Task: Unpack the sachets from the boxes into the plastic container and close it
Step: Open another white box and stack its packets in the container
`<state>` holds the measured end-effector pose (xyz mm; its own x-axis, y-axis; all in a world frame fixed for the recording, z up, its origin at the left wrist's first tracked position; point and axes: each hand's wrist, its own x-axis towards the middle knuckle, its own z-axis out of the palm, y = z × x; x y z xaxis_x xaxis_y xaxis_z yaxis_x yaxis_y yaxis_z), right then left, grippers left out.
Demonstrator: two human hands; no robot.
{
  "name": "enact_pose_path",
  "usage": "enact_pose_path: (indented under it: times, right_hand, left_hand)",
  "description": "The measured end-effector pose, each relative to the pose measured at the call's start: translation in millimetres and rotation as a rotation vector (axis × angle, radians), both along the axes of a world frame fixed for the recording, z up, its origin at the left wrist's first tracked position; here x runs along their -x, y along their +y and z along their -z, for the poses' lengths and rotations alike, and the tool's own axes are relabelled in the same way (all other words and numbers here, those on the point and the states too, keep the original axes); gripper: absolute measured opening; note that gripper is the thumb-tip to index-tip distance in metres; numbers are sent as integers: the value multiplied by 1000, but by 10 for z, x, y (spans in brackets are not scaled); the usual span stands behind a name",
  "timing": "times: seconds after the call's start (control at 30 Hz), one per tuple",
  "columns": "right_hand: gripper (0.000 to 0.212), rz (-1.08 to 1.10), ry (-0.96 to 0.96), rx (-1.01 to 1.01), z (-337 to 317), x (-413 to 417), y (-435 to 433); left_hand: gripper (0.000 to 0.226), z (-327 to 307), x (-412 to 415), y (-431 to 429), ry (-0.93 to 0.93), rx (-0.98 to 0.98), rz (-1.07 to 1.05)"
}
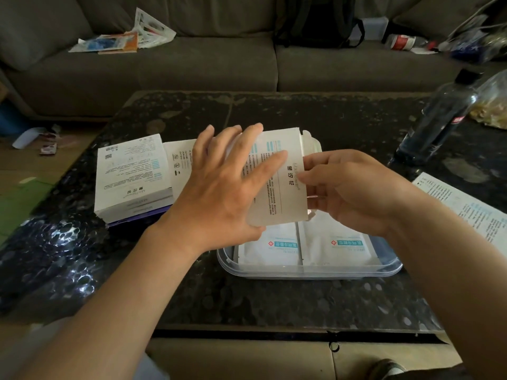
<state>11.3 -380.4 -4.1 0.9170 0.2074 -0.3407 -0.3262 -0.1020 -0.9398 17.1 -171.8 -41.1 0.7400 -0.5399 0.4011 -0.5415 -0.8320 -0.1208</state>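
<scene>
A white box (285,185) with printed text is held above the clear plastic container (310,271). My left hand (219,187) lies against its left face with fingers spread and fairly straight. My right hand (348,187) pinches the box's right edge near its open flap. Two white sachets (277,246) with teal labels lie side by side in the container. Two more white boxes (131,174) are stacked to the left on the dark table.
A dark plastic bottle (439,119) stands at the right, next to a clear bag of food (493,105). A printed leaflet (466,209) lies at the right edge. A grey sofa (192,64) with wrappers and a backpack runs behind the table.
</scene>
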Motion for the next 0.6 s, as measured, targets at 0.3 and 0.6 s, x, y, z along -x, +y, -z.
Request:
enact_pose_path:
  times: [0.3,0.6]
  right_hand:
    - [18,18,-9,71,45,-21,85]
    - [17,94,0,-17,29,-42,69]
  left_hand:
    - [114,4,28,-50,-15,-46,12]
    - [112,-11,-9,34,-4,-18,12]
